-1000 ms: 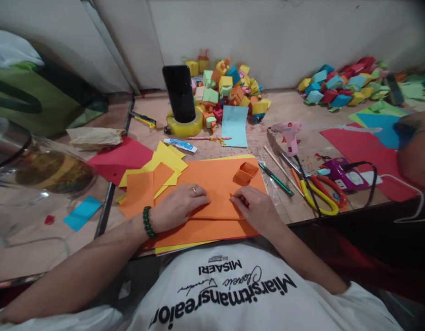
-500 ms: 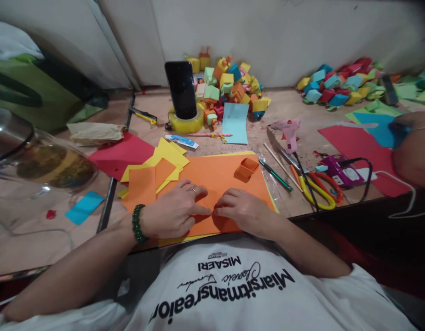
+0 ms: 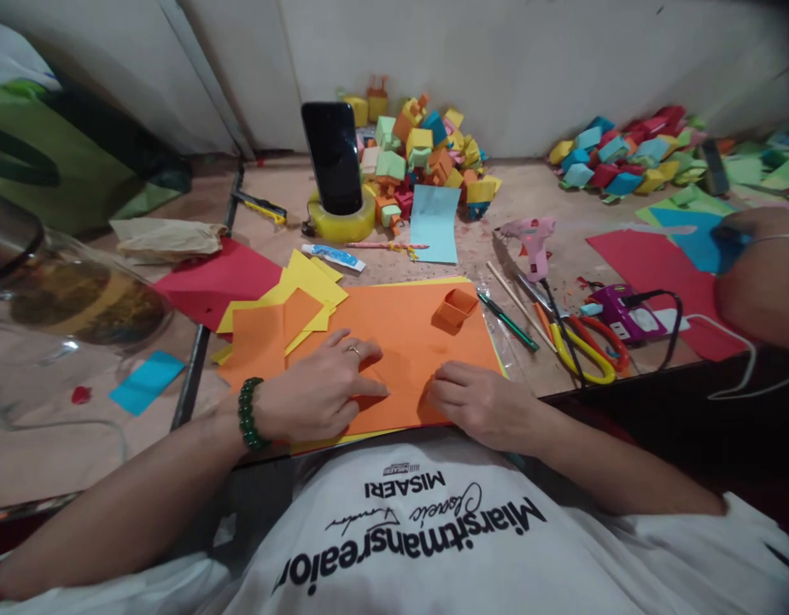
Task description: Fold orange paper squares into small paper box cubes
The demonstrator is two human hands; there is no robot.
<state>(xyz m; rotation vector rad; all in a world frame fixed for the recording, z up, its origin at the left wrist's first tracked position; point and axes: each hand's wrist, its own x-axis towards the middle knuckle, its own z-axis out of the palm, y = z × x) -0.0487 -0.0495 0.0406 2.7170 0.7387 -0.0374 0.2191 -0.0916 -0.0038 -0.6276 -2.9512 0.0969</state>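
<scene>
Low in the frame's centre, the left hand and right hand press flat, fingers spread and grasping nothing, on a small folded orange paper square. It lies on a smooth matte orange sheet, below a little boxy orange paper cube.

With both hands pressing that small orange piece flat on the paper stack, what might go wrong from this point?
The left hand and right hand press a small orange piece lying on an orange sheet of the same colour, so its edges are hard to see and a crease may land crooked. The stack overhangs the table edge towards the body and could slip under pressure. The folded orange box sits close enough to be knocked by the right hand.
</scene>
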